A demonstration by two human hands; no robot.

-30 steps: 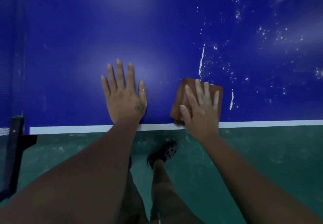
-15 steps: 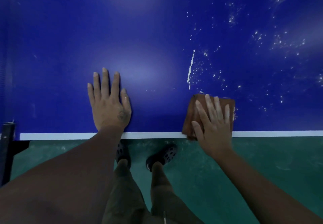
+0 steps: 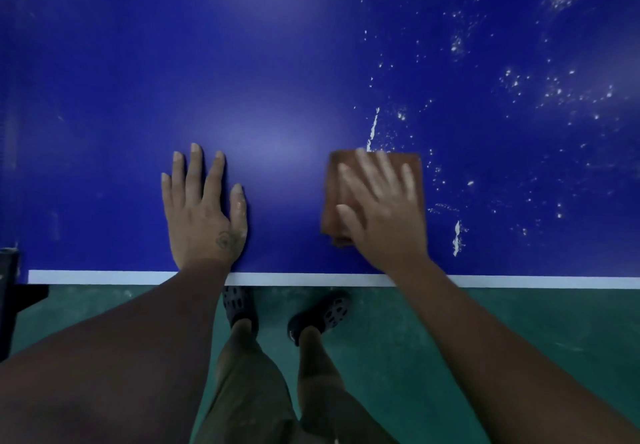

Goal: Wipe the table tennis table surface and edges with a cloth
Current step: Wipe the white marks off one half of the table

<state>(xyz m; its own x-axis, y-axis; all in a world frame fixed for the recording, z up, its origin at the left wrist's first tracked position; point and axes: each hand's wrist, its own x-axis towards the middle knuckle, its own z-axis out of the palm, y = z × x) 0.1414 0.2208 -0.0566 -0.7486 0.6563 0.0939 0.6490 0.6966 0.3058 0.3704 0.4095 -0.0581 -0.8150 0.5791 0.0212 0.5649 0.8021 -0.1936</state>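
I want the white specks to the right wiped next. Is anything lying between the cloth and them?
Nothing visible does. The right hand presses the cloth on the table, and only blue surface lies between it and the white specks. The left hand rests flat on the opposite side.

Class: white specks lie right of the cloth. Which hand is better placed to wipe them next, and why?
Right. The right hand presses flat on the brown cloth, right beside the white specks. The left hand lies bare on the blue table, farther from them, holding nothing.
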